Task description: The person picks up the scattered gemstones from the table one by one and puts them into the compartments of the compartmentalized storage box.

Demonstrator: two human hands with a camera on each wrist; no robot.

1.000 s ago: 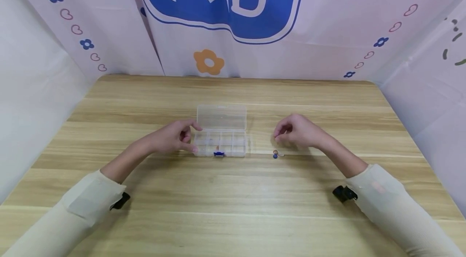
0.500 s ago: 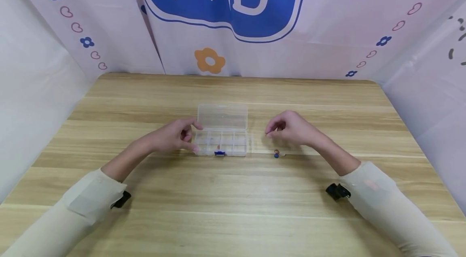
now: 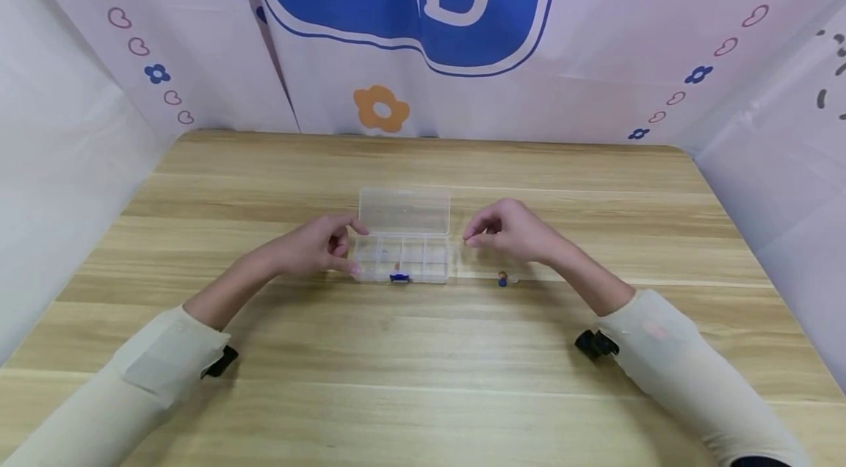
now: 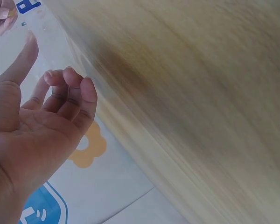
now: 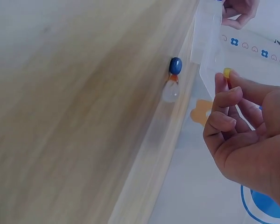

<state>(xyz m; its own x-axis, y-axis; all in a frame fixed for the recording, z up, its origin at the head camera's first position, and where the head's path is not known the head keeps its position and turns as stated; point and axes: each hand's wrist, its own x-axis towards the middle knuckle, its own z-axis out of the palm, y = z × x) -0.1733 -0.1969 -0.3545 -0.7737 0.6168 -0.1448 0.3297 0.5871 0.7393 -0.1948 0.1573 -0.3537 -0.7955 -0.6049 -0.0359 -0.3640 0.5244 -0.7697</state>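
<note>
In the head view, a clear plastic compartment box [image 3: 435, 272] with a blue latch [image 3: 399, 278] lies on the table, its lid [image 3: 405, 211] folded back. My left hand [image 3: 311, 247] holds the box's left end, index finger at the back corner and thumb at the front corner. Just right of the box, my right hand [image 3: 509, 232] pinches a small yellow bead-like piece [image 5: 227, 73] between thumb and index finger. Behind that hand lie a glossy blue oval piece [image 5: 176, 66], an orange piece [image 5: 173, 78] and a whitish translucent piece [image 5: 171, 92].
Something tiny and orange-brown [image 3: 397, 266] shows in a front compartment, too small to identify. The wooden table [image 3: 370, 364] reaches back to a printed white curtain [image 3: 317, 92].
My right hand has moved left toward the box, away from the small pieces on the table. The left hand stays at the box's left end.
</note>
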